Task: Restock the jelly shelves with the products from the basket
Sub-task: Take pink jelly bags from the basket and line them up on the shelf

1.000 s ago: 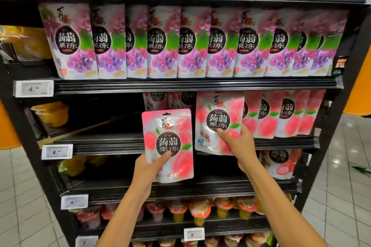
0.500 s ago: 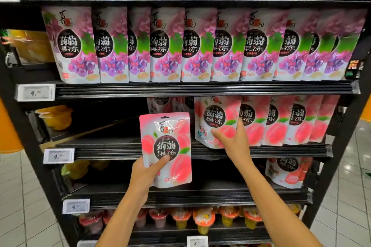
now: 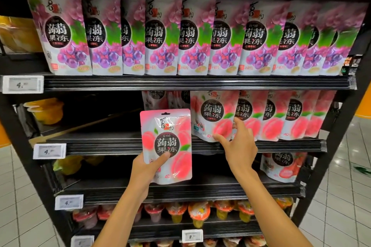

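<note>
The left hand [image 3: 148, 168] grips a peach jelly pouch [image 3: 166, 146] by its lower left corner, thumb across the front. The pouch is pink, glossy and upright, with peaches around a dark round label, in front of the shelf edge [image 3: 100, 145]. At its 2 o'clock the right hand [image 3: 239, 146], fingers spread and loose, touches the front shelved peach pouch [image 3: 212, 118]

Bright, glossy glare, wide-angle edge distortion

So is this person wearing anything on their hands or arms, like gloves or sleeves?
No. The left hand and right hand are bare, with no gloves, rings, watch or bracelet showing. No sleeve appears on either arm down to the picture's bottom edge.
</note>
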Demonstrator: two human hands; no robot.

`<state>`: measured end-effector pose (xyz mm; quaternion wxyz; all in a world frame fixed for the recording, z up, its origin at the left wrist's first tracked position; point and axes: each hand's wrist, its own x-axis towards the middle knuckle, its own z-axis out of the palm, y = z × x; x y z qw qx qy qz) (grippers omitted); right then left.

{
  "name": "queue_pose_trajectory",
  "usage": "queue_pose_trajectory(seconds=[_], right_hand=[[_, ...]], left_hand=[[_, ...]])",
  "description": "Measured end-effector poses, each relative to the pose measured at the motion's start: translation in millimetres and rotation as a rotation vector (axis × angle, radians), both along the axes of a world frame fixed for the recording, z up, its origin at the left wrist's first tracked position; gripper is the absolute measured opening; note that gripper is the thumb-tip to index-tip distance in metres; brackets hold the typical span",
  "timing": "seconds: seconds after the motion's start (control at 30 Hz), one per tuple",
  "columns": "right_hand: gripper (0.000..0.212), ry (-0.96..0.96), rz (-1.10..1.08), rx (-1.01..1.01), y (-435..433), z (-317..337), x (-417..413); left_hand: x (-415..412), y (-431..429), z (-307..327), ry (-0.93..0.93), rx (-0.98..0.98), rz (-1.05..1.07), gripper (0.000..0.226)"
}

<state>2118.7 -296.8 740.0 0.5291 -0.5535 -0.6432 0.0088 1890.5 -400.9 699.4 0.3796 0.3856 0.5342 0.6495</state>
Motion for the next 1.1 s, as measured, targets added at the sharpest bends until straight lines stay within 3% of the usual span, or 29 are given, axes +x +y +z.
queue_pose_trajectory(seconds=[0.6, 0.8, 0.87, 0.97, 1.1], right_hand=[[0.087, 0.156, 0.017, 0.032, 0.3, -1.3, -10.2], [0.043, 0.276, 0.251, 0.109, -20.2, 1.5, -14.3], [0.027, 0.363, 0.438, -0.045, -30.1, 4.6, -17.8], [0.022, 0.382, 0.773, -0.401, -42.2, 5.9, -27.6], [0.012, 0.495, 0.857, -0.45, -48.6, 5.5, -35.9]], left_hand=[[7.0, 5.0, 12.4, 0.001, 0.021, -0.037, 0.047], [10.9, 7.0, 18.6, -0.01, 0.046, -0.054, 0.044], [11.9, 7.2, 20.4, -0.009, 0.047, -0.061, 0.044], [13.9, 6.5, 23.1, -0.001, 0.06, -0.072, 0.046], [13.6, 5.9, 26.3, 0.02, 0.076, -0.098, 0.044]])
